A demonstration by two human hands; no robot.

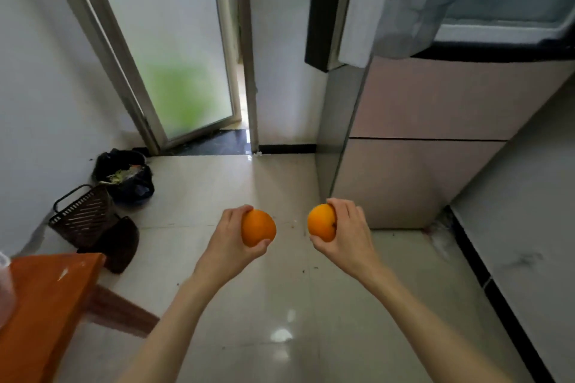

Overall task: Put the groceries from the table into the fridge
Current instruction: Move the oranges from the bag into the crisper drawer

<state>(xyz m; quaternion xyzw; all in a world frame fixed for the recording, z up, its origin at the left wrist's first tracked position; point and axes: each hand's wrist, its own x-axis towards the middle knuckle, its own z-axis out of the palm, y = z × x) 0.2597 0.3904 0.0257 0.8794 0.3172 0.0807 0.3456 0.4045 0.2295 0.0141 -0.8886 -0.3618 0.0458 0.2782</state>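
Hands held out over the tiled floor (280, 305): left hand (231, 241) grips one orange (259, 227), right hand (348, 235) grips another orange (321, 222), near the fridge (420, 140), its upper door (342, 6) open.

1. Two forearms reach in from the bottom edge; both are bare, with no sleeve in view.
2. The left hand (231, 238) wears no glove, ring or watch; its wrist is uncovered.
3. The right hand (350, 235) is likewise ungloved; its wrist carries no band.
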